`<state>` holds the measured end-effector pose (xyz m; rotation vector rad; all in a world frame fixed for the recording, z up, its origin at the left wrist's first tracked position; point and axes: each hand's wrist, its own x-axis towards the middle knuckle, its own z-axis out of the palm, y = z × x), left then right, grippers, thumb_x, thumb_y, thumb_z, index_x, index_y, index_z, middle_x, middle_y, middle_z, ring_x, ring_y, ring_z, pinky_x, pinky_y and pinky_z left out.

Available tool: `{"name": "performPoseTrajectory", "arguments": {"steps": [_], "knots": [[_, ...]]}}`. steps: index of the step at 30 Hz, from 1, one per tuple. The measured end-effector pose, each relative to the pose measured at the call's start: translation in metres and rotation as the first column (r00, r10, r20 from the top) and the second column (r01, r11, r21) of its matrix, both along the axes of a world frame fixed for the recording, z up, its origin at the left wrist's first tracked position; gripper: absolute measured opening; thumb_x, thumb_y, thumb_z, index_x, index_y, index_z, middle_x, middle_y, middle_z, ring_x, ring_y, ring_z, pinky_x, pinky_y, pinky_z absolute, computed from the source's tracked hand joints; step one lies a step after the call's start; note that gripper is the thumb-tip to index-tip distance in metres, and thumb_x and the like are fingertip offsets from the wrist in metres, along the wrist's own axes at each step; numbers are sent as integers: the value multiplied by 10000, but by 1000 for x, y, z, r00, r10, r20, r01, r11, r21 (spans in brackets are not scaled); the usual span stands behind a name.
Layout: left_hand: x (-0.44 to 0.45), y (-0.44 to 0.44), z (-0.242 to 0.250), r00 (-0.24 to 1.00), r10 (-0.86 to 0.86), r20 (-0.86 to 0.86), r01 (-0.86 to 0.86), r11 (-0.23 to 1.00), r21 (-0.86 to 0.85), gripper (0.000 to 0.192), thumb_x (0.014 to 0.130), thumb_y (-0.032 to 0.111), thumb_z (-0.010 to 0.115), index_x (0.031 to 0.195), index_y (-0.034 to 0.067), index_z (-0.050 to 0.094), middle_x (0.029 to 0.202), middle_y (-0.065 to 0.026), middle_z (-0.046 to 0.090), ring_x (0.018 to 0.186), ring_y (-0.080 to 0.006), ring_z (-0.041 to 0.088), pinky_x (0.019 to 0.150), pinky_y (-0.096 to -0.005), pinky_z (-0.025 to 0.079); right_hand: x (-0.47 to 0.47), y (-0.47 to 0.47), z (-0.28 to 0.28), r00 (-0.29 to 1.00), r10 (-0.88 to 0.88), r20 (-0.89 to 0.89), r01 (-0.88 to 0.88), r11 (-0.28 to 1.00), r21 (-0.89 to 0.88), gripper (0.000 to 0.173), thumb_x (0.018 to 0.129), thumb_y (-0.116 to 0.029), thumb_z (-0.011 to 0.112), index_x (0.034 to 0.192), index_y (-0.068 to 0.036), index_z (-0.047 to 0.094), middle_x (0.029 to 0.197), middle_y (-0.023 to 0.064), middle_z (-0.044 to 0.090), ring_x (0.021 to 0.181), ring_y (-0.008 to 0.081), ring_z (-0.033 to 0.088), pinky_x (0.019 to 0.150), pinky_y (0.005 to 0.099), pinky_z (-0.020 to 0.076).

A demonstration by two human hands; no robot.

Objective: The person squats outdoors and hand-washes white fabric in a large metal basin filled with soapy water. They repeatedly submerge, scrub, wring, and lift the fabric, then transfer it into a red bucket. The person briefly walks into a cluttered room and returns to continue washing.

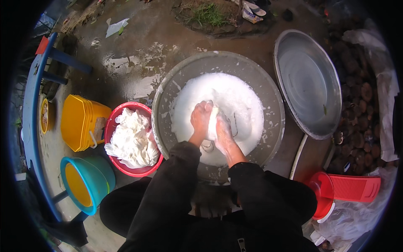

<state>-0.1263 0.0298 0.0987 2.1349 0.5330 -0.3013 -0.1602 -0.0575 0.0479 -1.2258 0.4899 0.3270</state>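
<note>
A large grey basin [270, 94] stands before me, its water covered by thick white suds [245, 100]. Over the suds, near the middle, my left hand [201, 116] and my right hand [223, 129] are close together. Between them they grip a wet white cloth [212, 124], coated in foam. A thin, dark-patterned strip [235, 124] shows in the suds beside my right hand; what it belongs to is hidden. Left of the basin, a red basin [110, 126] holds a heap of white cloth [133, 140].
At left are yellow buckets [77, 123], a teal bucket [105, 176] and a blue bench [31, 94]. An oval metal tub [308, 78] leans at upper right. A red pail [321, 195] and red washboard [355, 188] lie at lower right, by stacked logs [355, 126].
</note>
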Motion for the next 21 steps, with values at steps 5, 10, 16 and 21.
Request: {"name": "performPoseTrajectory", "arguments": {"steps": [5, 10, 16, 21], "knots": [[-61, -40, -34, 890, -258, 376, 204, 963, 177, 284, 855, 324, 524, 897, 74, 653, 804, -186, 645, 739, -347, 628, 672, -439, 501, 19, -49, -44, 928, 124, -352, 106, 817, 567, 444, 914, -337, 533, 1226, -20, 532, 1127, 123, 619, 991, 225, 604, 826, 368, 524], [-8, 66, -133, 964, -258, -58, 244, 780, 577, 384, 855, 411, 543, 1017, 76, 640, 902, -160, 658, 821, -313, 633, 732, -387, 507, -15, -11, -15, 980, 103, -170, -25, 913, 408, 455, 939, -341, 512, 1267, -27, 485, 1187, 89, 567, 1083, 211, 548, 941, 392, 441], [-20, 48, -158, 971, -160, -175, 177, 980, 89, 639, 824, 460, 597, 1274, 16, 503, 1060, -173, 636, 956, -281, 625, 841, -344, 492, -7, -16, -5, 856, 27, -517, 101, 971, 218, 554, 900, -449, 568, 1249, -26, 492, 1196, 119, 568, 1089, 290, 552, 935, 492, 451], [-65, -40, -21, 855, -381, 351, 336, 924, 183, 449, 770, 398, 655, 1029, 31, 644, 955, -209, 648, 926, -349, 626, 846, -415, 483, 7, -52, -33, 932, 221, -286, 97, 610, 786, 437, 944, -437, 479, 1132, -51, 562, 998, 117, 627, 932, 293, 600, 842, 424, 516]]}}
